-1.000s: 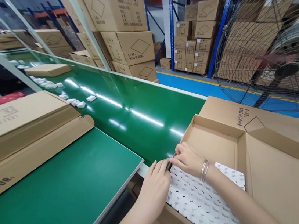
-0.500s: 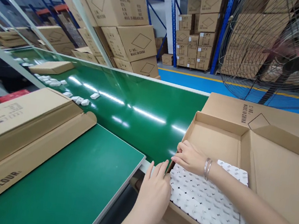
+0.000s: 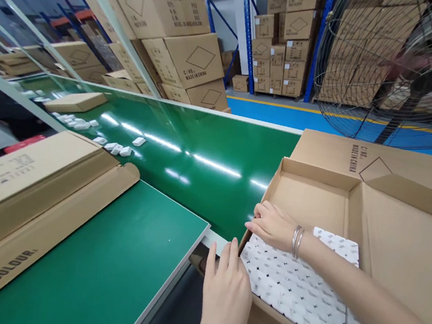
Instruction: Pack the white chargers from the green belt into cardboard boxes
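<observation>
An open cardboard box (image 3: 317,170) stands at the right, partly filled with close rows of small white pieces (image 3: 295,286). My right hand (image 3: 273,225), with silvery bangles on its wrist, reaches across these rows. Its fingers are bent together over the box's left wall, and their undersides are hidden. Lower down, my left hand (image 3: 227,292) lies against the outside of the box near its front left corner. Its fingers are stretched out and somewhat apart, with nothing seen in them.
A green conveyor belt (image 3: 202,144) runs behind, carrying loose white pieces (image 3: 79,123) and a flat carton (image 3: 75,102). Another carton (image 3: 71,222) lies on the green side table (image 3: 106,259). A large fan (image 3: 405,76) and stacked cartons (image 3: 192,59) stand beyond the belt.
My left hand has shifted slightly right and down along the box, fingers still outstretched. My right hand stays by the left wall. White pieces on the belt have moved slightly right.
</observation>
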`<state>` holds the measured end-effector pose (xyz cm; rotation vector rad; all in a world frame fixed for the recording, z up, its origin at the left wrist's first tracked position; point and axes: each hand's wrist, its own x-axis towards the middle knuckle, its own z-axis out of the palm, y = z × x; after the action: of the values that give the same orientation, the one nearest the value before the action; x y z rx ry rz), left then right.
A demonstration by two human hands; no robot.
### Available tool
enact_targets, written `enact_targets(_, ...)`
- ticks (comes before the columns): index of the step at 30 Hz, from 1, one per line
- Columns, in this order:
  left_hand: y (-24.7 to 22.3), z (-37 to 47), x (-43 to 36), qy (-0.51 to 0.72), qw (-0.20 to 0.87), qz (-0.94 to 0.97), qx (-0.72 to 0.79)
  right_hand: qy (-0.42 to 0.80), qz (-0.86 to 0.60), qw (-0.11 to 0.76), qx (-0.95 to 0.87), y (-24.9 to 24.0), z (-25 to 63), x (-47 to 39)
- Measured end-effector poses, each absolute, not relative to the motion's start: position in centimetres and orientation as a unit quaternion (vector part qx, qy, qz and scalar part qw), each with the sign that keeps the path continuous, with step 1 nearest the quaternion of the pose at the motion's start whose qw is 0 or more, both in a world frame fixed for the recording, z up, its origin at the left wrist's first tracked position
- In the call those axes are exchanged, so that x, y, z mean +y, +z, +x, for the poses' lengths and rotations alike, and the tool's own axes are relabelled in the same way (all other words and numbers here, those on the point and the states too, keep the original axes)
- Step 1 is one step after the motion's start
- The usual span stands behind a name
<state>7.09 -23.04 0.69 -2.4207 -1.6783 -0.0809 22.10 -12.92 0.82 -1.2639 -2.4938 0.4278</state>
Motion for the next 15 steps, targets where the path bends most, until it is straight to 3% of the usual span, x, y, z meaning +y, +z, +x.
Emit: enact_targets(15, 0.6, 7.1, -24.1, -0.080, 0.077, -0.804, -0.584, 0.128, -0.347, 0.127, -0.920, 1.7, 20.7, -14.1)
